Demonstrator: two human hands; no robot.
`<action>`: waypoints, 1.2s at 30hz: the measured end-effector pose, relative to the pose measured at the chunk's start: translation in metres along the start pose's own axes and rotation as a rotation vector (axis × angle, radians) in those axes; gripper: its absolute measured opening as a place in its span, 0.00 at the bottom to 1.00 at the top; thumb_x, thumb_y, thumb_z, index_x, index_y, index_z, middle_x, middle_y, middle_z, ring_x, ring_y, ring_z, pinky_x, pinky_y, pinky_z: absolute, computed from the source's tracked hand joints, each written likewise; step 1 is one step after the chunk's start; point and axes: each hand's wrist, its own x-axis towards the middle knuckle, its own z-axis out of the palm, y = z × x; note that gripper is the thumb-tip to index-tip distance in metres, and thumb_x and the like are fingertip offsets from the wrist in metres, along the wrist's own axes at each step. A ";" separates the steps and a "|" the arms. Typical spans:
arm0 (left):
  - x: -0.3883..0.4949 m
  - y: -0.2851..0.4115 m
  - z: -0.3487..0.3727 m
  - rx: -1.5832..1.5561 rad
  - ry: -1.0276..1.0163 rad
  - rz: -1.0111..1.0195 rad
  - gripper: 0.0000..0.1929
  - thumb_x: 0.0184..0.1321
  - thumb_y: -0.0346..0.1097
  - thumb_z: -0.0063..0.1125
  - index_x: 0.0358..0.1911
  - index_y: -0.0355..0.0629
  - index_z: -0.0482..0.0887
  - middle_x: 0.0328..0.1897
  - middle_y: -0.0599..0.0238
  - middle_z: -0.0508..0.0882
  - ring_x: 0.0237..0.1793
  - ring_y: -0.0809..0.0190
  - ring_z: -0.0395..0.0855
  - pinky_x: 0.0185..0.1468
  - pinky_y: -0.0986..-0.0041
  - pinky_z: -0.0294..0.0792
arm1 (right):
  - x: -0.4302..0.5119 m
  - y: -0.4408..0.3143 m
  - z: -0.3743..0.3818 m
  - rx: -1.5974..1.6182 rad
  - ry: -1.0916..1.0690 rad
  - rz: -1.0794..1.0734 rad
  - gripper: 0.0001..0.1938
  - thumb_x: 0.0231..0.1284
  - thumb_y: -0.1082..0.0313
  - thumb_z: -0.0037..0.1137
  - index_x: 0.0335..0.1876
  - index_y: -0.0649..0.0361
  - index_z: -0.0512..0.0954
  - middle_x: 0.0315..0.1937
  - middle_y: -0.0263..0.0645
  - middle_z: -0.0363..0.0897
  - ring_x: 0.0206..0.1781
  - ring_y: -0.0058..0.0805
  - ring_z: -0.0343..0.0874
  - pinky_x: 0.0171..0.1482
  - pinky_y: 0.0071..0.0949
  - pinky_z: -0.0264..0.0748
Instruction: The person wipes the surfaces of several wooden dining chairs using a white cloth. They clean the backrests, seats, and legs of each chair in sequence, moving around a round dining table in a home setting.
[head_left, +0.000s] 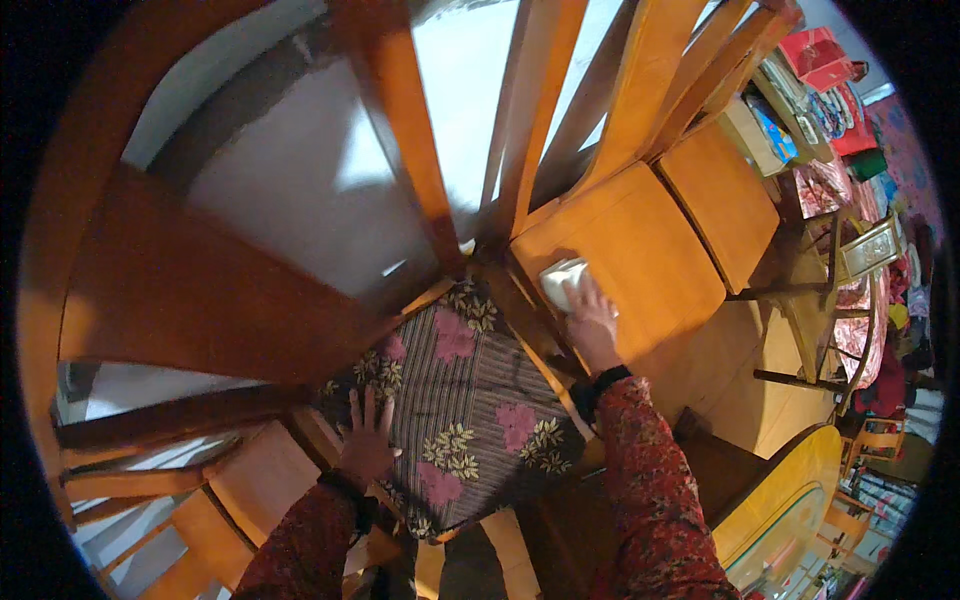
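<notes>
My right hand (594, 315) reaches over an orange wooden chair seat (660, 262). Under its fingers is a folded white cloth (561, 282), pressed on the seat near its left edge. My left hand (367, 442) rests with fingers spread on the near left part of a dark striped seat cushion (480, 390) patterned with pink flowers and pale leaves. This cushion lies between two runs of wooden seating. A wooden backrest with slats (420, 135) rises behind the cushion.
At the right stand a folding chair (870, 251) and a yellow oval table (787, 487) with a glass top. Boxes (780, 112) and a red box (817, 56) are stacked beyond the far seat (716, 202). Another wooden seat (262, 480) is at lower left.
</notes>
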 end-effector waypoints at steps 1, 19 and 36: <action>0.000 0.000 -0.001 -0.014 -0.019 -0.013 0.52 0.58 0.58 0.66 0.80 0.50 0.47 0.84 0.42 0.35 0.81 0.30 0.32 0.63 0.27 0.64 | 0.002 0.007 0.000 -0.044 0.028 0.009 0.32 0.59 0.65 0.57 0.73 0.49 0.68 0.77 0.47 0.58 0.73 0.52 0.63 0.66 0.52 0.66; -0.003 -0.006 0.017 -0.030 0.120 0.002 0.52 0.58 0.53 0.70 0.80 0.56 0.47 0.85 0.51 0.33 0.82 0.34 0.29 0.66 0.33 0.67 | -0.158 -0.067 -0.033 0.400 0.108 0.372 0.37 0.49 0.73 0.61 0.72 0.41 0.72 0.71 0.46 0.67 0.66 0.52 0.70 0.64 0.47 0.74; -0.139 -0.054 0.008 -0.310 0.172 0.329 0.30 0.62 0.37 0.60 0.70 0.46 0.69 0.80 0.41 0.56 0.77 0.40 0.59 0.75 0.52 0.60 | -0.316 -0.182 -0.090 0.904 -0.341 0.635 0.28 0.63 0.67 0.54 0.72 0.50 0.71 0.58 0.47 0.76 0.52 0.45 0.80 0.49 0.42 0.77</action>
